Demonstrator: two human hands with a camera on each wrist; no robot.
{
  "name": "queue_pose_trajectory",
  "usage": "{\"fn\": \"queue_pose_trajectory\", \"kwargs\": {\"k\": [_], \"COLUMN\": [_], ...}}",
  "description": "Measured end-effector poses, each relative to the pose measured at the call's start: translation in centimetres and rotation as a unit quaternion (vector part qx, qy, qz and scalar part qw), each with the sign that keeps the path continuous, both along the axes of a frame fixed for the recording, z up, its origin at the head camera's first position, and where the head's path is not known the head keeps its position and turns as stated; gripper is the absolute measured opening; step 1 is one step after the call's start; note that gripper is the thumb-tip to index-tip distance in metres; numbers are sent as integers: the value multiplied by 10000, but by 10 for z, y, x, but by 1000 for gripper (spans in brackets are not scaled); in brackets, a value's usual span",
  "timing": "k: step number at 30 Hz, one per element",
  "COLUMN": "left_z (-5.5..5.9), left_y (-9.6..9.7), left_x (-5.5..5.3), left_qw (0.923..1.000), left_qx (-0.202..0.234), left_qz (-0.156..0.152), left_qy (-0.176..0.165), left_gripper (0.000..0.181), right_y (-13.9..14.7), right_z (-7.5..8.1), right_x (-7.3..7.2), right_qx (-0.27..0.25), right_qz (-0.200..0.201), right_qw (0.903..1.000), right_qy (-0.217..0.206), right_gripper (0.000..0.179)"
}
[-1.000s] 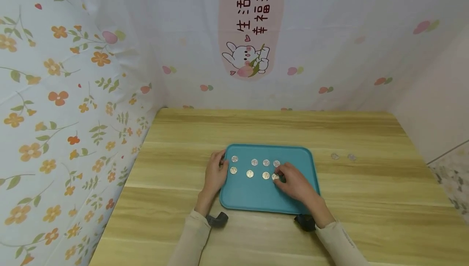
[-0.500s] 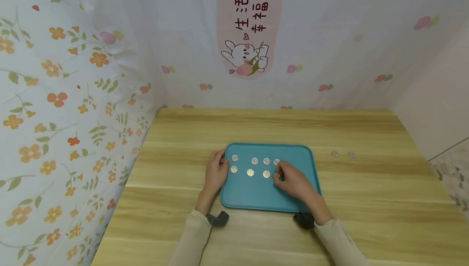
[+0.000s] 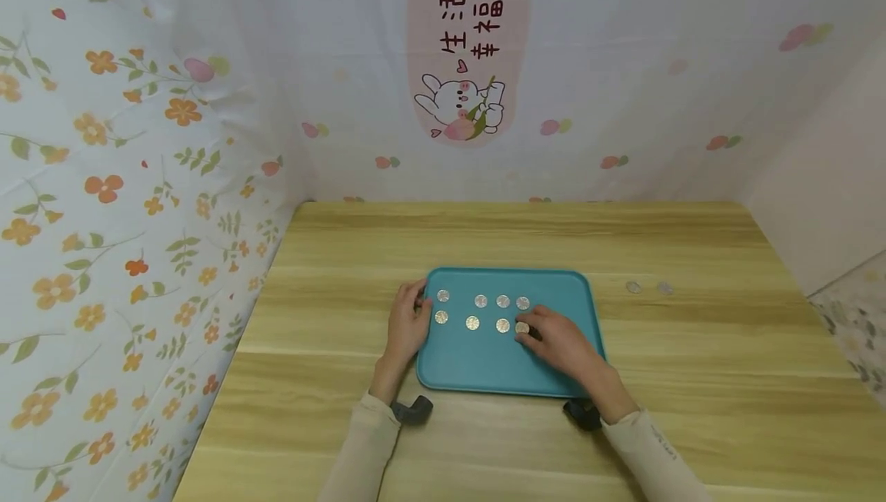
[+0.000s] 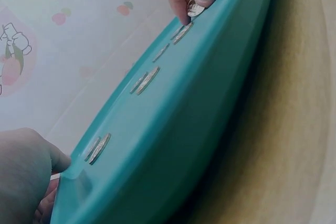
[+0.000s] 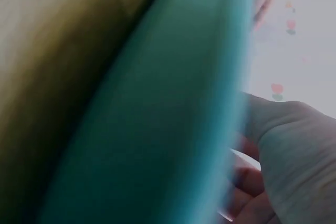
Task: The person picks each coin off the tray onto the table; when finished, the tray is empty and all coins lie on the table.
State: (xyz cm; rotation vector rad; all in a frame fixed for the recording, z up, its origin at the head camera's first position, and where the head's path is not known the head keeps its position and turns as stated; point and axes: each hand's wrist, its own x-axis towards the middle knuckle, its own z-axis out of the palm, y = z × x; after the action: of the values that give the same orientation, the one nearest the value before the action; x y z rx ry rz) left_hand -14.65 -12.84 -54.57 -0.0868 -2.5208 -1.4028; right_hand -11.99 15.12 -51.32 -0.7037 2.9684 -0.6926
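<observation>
A shallow blue-green tray point(image 3: 477, 367) lies on the table, with silver-coloured coins in the back row and gold-coloured ones in front. At its left rim my left hand point(image 3: 407, 327) grips the edge; in the left wrist view the thumb point(image 4: 59, 160) presses the rim, with fingers partly hidden below. Over the tray's right half, my right hand point(image 3: 562, 342) pinches a gold-coloured coin point(image 3: 522, 327) between thumb and fingers. That coin point(image 4: 196, 9) is tilted in the left wrist view, while the others lie flat. In the right wrist view, the tray wall hides the fingertips.
Two more silver-coloured coins point(image 3: 633, 287) lie on the wooden table point(image 3: 692, 379) right of the tray. Patterned cloth point(image 3: 311, 102) hangs behind and on the left. Dark wrist devices point(image 3: 413, 411) sit at both wrists.
The right fingers have shifted around the gold-coloured coin, which shows more of its face than half a second ago. My left hand stays at the tray rim. The head view has tilted slightly.
</observation>
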Motion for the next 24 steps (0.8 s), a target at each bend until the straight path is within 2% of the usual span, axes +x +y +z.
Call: {"fn": "queue_pose_trajectory", "kwargs": {"k": [5, 10, 19, 24], "left_z": [-1, -3, -4, -3], "left_y": [-1, -2, -1, -2], "left_x": [0, 0, 3, 0], "left_qw": [10000, 9999, 9999, 9998], "left_qx": [65, 75, -64, -29], "left_qz": [-1, -15, -7, 6], "left_qy": [-27, -82, -111, -188], "left_gripper": [25, 31, 37, 39], "right_y": [1, 3, 9, 11], "right_z": [5, 8, 4, 2], "right_x": [-1, 1, 5, 4], "right_qx": [143, 200, 194, 284], "right_qz": [124, 230, 540, 657], "right_qw": [9996, 9988, 9983, 9968], "right_qy": [-223, -389, -73, 360], "right_gripper": [37, 39, 28, 22]}}
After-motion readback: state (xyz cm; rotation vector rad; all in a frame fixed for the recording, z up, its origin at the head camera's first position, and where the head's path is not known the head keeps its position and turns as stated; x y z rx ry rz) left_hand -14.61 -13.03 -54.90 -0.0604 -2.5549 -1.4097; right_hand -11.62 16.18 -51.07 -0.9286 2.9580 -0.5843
